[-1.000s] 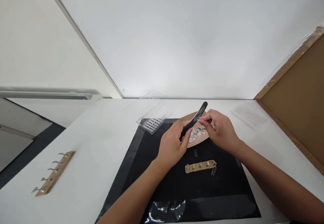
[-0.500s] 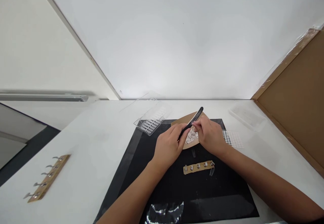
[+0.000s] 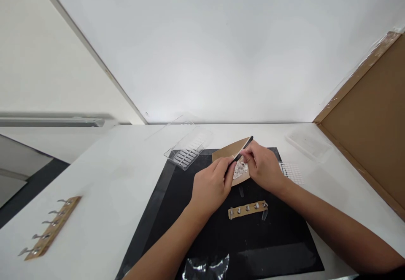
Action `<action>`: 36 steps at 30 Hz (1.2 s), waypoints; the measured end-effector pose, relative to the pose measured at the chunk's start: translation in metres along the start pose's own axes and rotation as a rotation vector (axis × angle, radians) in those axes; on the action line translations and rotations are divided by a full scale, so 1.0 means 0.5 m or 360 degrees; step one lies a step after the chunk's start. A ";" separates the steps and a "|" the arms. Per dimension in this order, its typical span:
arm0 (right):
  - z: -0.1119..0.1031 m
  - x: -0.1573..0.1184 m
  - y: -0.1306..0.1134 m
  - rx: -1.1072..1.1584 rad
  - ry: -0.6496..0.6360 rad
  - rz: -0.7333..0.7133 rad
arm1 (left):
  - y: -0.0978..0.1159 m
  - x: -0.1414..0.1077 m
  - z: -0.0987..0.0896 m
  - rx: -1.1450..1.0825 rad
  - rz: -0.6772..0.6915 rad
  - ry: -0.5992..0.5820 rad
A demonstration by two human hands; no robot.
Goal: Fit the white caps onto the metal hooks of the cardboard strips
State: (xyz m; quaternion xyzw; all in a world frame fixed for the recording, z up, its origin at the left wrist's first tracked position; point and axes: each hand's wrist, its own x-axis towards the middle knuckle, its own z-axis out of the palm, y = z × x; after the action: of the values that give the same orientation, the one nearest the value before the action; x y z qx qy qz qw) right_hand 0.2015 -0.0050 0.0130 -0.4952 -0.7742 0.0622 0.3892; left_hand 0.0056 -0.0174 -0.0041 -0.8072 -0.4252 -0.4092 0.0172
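Gripping a slim dark file [image 3: 247, 144], a person's left hand [image 3: 209, 187] holds it aslant above the far part of a black mat [image 3: 218, 240], fingers closed around its lower end. The right hand [image 3: 264, 169] meets the file with fingers drawn together in a pinch; whatever lies between them is too small to tell. Close work at the file's edge appears to be the step in hand, and it seems to call for a firm left grip and a light, steady pinch. Below the hands, a brown tray [image 3: 225, 151] of pale chips [image 3: 241, 169] overlaps the mat's far edge. A short strip with small posts [image 3: 247, 210] lies on the mat; a longer wooden strip [image 3: 53, 228] sits well left of it on the white counter [image 3: 117, 174].
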 end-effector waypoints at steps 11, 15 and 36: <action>-0.005 0.001 0.014 0.0002 0.0052 0.0040 | 0.003 0.007 -0.003 -0.0231 -0.0112 0.0044; 0.003 0.002 0.022 -0.0054 0.0073 0.0090 | 0.004 0.005 0.001 -0.0222 -0.0078 0.0053; 0.024 0.006 0.009 -0.0205 -0.0061 -0.0077 | 0.003 0.002 0.011 -0.0170 -0.0068 0.0094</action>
State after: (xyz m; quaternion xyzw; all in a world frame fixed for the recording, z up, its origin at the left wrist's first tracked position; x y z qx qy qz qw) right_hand 0.1961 0.0032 0.0042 -0.4991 -0.7956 0.0123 0.3431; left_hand 0.0105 -0.0156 -0.0066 -0.7853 -0.4191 -0.4552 -0.0222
